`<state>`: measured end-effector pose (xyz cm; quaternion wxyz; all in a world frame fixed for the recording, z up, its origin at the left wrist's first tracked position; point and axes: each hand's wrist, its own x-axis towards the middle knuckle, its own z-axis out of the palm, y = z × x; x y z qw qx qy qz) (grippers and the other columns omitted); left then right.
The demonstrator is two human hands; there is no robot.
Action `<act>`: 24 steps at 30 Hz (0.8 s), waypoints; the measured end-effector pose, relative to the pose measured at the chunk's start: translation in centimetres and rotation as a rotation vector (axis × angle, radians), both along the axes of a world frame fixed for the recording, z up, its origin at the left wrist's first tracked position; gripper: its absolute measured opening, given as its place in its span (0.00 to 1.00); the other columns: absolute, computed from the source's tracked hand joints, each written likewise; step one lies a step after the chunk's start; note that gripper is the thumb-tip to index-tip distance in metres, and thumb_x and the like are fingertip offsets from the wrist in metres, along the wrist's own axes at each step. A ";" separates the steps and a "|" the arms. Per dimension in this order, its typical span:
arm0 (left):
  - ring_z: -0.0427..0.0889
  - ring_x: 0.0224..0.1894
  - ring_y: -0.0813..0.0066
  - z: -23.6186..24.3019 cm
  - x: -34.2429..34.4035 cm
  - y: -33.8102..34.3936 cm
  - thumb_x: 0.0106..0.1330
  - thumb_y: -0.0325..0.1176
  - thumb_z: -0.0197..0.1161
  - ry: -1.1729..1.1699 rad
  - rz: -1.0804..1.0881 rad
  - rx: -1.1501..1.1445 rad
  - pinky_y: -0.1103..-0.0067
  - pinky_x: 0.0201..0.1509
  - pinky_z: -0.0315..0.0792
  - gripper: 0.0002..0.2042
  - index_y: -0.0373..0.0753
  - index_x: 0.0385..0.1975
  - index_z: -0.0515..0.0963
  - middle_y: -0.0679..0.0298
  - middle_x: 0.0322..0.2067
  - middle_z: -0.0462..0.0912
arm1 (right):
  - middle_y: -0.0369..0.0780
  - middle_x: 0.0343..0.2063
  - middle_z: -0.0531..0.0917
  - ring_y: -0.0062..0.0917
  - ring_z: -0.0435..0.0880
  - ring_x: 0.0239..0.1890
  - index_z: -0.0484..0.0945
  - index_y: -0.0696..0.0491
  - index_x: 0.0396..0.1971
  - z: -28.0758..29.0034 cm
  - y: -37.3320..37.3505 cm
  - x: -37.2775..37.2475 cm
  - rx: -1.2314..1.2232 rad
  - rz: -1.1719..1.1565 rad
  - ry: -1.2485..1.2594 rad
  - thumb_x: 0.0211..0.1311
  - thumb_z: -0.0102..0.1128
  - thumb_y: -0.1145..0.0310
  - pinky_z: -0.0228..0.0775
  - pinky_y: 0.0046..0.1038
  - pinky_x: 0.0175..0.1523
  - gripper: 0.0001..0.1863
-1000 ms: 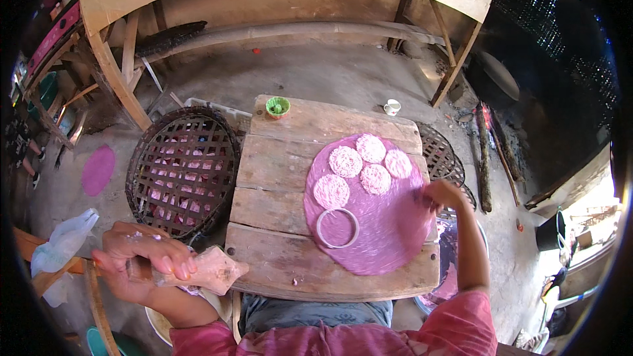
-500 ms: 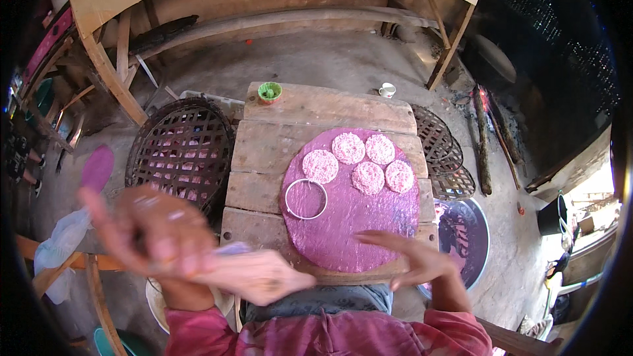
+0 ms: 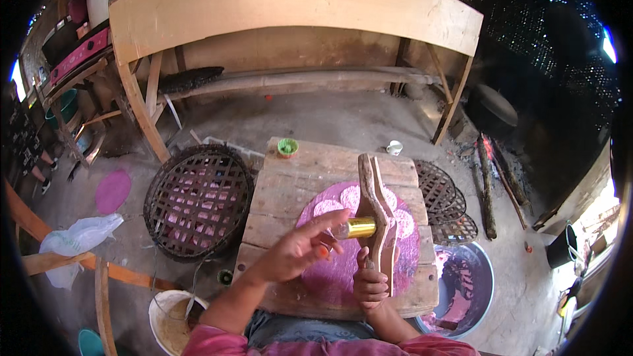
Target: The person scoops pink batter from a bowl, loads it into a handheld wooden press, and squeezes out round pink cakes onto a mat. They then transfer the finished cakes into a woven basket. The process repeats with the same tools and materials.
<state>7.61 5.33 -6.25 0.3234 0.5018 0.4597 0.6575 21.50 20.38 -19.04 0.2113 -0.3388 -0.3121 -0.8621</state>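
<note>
My right hand [image 3: 370, 285] grips the lower end of a wooden hand press [image 3: 377, 207], which stands upright over the table. A shiny gold cylinder [image 3: 361, 227] juts from the press toward the left. My left hand [image 3: 300, 248] is at the cylinder's free end, fingers apart; whether they touch it is unclear. Beneath lies a round pink sheet [image 3: 402, 270] on a plank table [image 3: 273, 191]. Several pale pink lacy noodle discs [image 3: 403, 223] rest on its far part, partly hidden by the press. The thin white ring is mostly hidden behind my left hand.
A green cup [image 3: 287, 148] and a white mug [image 3: 394, 148] stand at the table's far edge. A woven basket [image 3: 198, 204] is at left, dark woven trays [image 3: 438, 188] at right. A basin [image 3: 484, 290] with pink dough stands near right. Burning logs [image 3: 486, 188] lie beyond.
The press has come into view, held upright in my right hand. My left hand has moved right to the cylinder's end. The view has tilted upward.
</note>
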 end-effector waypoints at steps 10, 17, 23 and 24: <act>0.81 0.48 0.73 -2.4 0.1 2.8 0.73 0.33 0.52 -0.548 -0.120 0.030 0.79 0.53 0.76 0.22 0.29 0.64 0.64 0.54 0.60 0.72 | 0.39 0.22 0.74 0.18 0.74 0.14 0.57 0.48 0.69 0.3 0.1 1.1 -0.131 0.043 -0.133 0.65 0.58 0.56 0.74 0.21 0.19 0.35; 0.80 0.51 0.71 -2.8 -1.2 1.7 0.69 0.26 0.57 -0.585 -0.138 -0.041 0.76 0.50 0.81 0.17 0.33 0.57 0.74 0.55 0.57 0.73 | 0.40 0.23 0.75 0.19 0.75 0.16 0.59 0.51 0.68 -0.2 0.4 1.2 -0.024 0.097 -0.132 0.62 0.53 0.62 0.75 0.23 0.20 0.34; 0.77 0.54 0.71 -2.6 -1.9 0.2 0.66 0.24 0.60 -0.483 -0.162 -0.029 0.78 0.50 0.80 0.15 0.34 0.52 0.78 0.57 0.57 0.74 | 0.41 0.23 0.77 0.21 0.75 0.15 0.60 0.52 0.67 -0.6 0.6 0.3 0.142 0.124 -0.073 0.75 0.39 0.56 0.73 0.22 0.20 0.26; 0.77 0.54 0.71 -2.6 -1.9 0.0 0.65 0.24 0.60 -0.441 -0.155 -0.026 0.79 0.50 0.79 0.15 0.34 0.51 0.78 0.57 0.56 0.74 | 0.41 0.23 0.77 0.22 0.75 0.15 0.60 0.52 0.67 -0.9 0.5 -0.2 0.144 0.152 -0.011 0.75 0.38 0.53 0.73 0.22 0.19 0.27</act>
